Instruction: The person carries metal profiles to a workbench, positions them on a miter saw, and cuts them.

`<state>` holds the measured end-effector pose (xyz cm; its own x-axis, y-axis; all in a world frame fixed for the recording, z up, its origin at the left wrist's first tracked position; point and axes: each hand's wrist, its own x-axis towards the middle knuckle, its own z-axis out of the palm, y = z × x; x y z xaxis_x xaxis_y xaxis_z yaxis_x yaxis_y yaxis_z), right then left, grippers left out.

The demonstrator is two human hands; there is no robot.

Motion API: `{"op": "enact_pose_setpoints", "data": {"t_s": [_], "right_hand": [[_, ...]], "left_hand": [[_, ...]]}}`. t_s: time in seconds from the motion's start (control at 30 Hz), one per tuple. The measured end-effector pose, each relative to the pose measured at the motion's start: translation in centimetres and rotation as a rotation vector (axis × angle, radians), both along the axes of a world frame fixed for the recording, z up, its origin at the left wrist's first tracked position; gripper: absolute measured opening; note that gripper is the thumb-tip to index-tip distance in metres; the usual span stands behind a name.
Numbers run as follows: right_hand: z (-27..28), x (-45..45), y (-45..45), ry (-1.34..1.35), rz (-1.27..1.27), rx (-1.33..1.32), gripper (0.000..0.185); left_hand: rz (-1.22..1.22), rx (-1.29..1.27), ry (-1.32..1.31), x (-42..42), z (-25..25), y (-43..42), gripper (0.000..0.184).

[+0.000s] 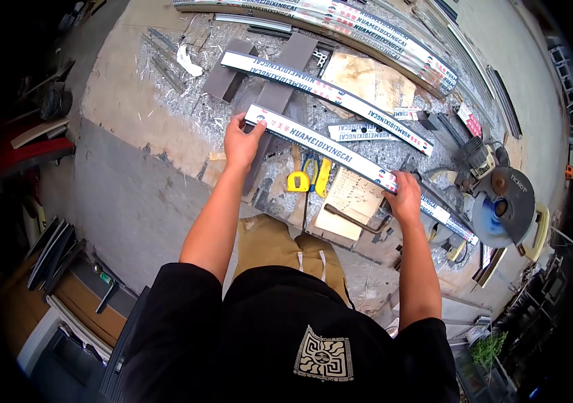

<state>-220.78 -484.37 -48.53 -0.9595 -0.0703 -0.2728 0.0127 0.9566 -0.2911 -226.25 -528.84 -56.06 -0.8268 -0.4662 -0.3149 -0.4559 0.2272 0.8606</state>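
Observation:
Between my two hands stretches a metal profile strip (320,144) covered in white printed film, slanting down to the right across the bench. My left hand (240,142) grips its left end, thumb on top. At the right end my right hand (405,196) is closed around the strip. Just beyond lies a second film-covered strip (330,92), roughly parallel and resting on dark blocks (232,72). On the near side are a yellow tape measure (298,181), blue-handled pliers (311,168) and a yellow utility knife (322,178).
A chop saw with a large disc (503,209) stands at the right, another profile piece (449,220) beside it. A notepad (350,201) lies near the front edge under a socket wrench (353,218). Long wrapped profiles (367,37) lie along the back among metal shavings.

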Motion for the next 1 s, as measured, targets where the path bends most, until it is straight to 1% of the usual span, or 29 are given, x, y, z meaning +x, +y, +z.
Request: {"op": "enact_pose_setpoints", "data": {"t_s": [0.1,0.2,0.27,0.33,0.47,0.53,0.6,0.73,0.87,1.0], "right_hand": [[0.4,0.5,0.1,-0.004,-0.002,0.037,0.061],[0.6,0.7,-1.8,0.042,0.002,0.044,0.066],[1.2,-0.1,-4.6,-0.006,0.015,0.003,0.076],[0.6,-1.2,-7.4,-0.014,0.059,-0.005,0.077],[-0.8,-3.1,-12.6,-0.029,0.097,-0.031,0.07],[-1.9,-3.4,-13.3,-0.001,0.103,-0.025,0.067],[-1.8,-3.4,-14.0,0.005,0.093,-0.013,0.063],[-1.7,-3.5,-14.6,-0.038,0.06,0.04,0.064],[-1.7,-3.8,-15.5,-0.096,-0.007,0.067,0.064],[-2.0,-4.0,-15.6,-0.115,-0.01,0.101,0.063]], "left_hand": [[0.001,-0.06,0.054,1.3,-1.7,0.3,0.061],[0.039,-0.114,0.061,2.1,0.0,1.3,0.061],[0.066,-0.181,0.091,2.4,0.3,1.7,0.059],[0.087,-0.235,0.121,2.5,0.2,1.9,0.058],[0.122,-0.216,0.094,2.5,0.6,2.0,0.058],[0.106,-0.227,0.135,2.7,-0.3,1.7,0.057],[0.11,-0.225,0.175,2.8,-0.9,1.5,0.057],[0.109,-0.262,0.204,2.8,-0.7,1.2,0.057],[0.116,-0.23,0.223,2.8,-1.4,1.0,0.059],[0.111,-0.231,0.244,2.8,-1.8,0.6,0.06]]}}
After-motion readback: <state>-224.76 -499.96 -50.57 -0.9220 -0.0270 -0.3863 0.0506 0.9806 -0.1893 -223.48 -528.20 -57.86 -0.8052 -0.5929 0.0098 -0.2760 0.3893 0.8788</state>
